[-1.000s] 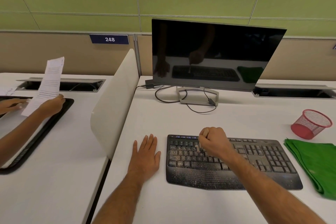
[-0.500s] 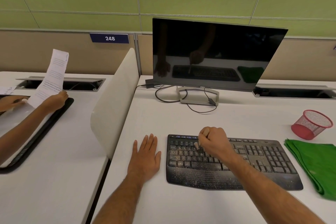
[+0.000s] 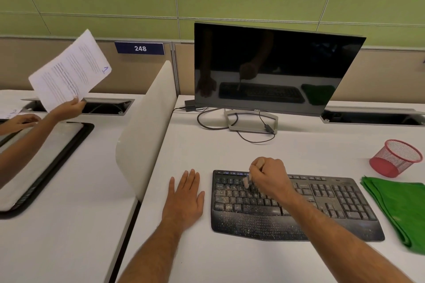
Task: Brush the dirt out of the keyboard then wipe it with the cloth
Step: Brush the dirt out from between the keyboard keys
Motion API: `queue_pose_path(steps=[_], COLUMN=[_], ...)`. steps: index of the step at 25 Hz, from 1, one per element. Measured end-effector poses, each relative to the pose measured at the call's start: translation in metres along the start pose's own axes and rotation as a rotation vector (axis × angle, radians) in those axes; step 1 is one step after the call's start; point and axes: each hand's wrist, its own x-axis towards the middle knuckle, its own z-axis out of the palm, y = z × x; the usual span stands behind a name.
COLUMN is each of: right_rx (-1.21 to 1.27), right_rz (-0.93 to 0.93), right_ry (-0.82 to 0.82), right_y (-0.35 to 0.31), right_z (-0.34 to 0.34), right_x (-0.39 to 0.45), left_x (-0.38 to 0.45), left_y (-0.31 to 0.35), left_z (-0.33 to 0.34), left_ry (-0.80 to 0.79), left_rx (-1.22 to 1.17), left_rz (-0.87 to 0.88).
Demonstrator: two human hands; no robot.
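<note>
Keyboard (image 3: 299, 209) brushed at lower centre of the frame.
A brush (image 3: 247, 181) is gripped in the fisted right hand (image 3: 269, 178) over the upper-left keys; the left hand (image 3: 184, 200) is laid flat just left, fingers straight.

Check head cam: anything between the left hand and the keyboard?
Nothing. In the head view the left hand lies flat on the desk, and only a narrow strip of bare white desktop separates it from the keyboard left edge.
</note>
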Motion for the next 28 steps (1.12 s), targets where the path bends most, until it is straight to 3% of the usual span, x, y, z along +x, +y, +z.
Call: queue_pose_path(steps=[4, 8, 12, 16, 19, 28], right_rx=[-0.025, -0.004, -0.077, -0.024, -0.049, 0.000], right_rz=[0.001, 0.028, -0.007, 0.001, -0.017, -0.007], right_ry=[-0.065, 0.013, -0.072, -0.002, -0.066, -0.042], right_y=[-0.003, -0.004, -0.008, -0.008, -0.007, -0.012], right_z=[0.005, 0.005, 0.005, 0.004, 0.006, 0.012], right_x=[-0.002, 0.000, -0.002, -0.001, -0.003, -0.001], left_x=[0.000, 0.001, 0.001, 0.000, 0.000, 0.000], left_y=[0.001, 0.000, 0.001, 0.001, 0.001, 0.000], left_z=[0.001, 0.002, 0.000, 0.000, 0.001, 0.002], left_ry=[0.006, 0.011, -0.009, -0.009, -0.004, 0.024], left_rx=[0.000, -0.008, 0.006, 0.017, 0.003, -0.022], left_rz=[-0.003, -0.006, -0.006, -0.010, -0.008, -0.002])
